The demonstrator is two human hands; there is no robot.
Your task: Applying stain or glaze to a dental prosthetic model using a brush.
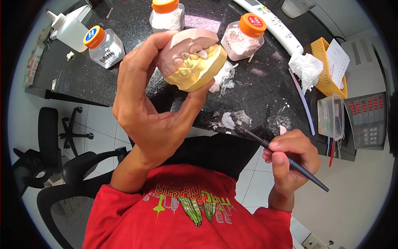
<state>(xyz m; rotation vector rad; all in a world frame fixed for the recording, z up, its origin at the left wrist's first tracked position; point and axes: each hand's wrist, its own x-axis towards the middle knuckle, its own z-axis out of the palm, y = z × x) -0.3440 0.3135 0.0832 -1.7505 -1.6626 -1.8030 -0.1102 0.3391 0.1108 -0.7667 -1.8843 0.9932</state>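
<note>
My left hand [151, 116] grips a dental cast with a pink stone top [184, 45] and a yellow stone base [195, 72], raised over the bench's front part. My right hand [294, 162] holds a slim dark brush [306, 176] by its handle; the brush tip points down-left at a smear of white paste [228, 121] on the black speckled benchtop [269, 95]. Crumpled white scraps [226, 79] lie behind the cast.
Orange-lidded jars [110, 50] stand along the back, beside a white bottle [68, 31]. At right are crumpled tissue [304, 68], a yellow basket [319, 47], a plastic tub [327, 116] and a keypad device [365, 120]. Black chairs [49, 137] stand left.
</note>
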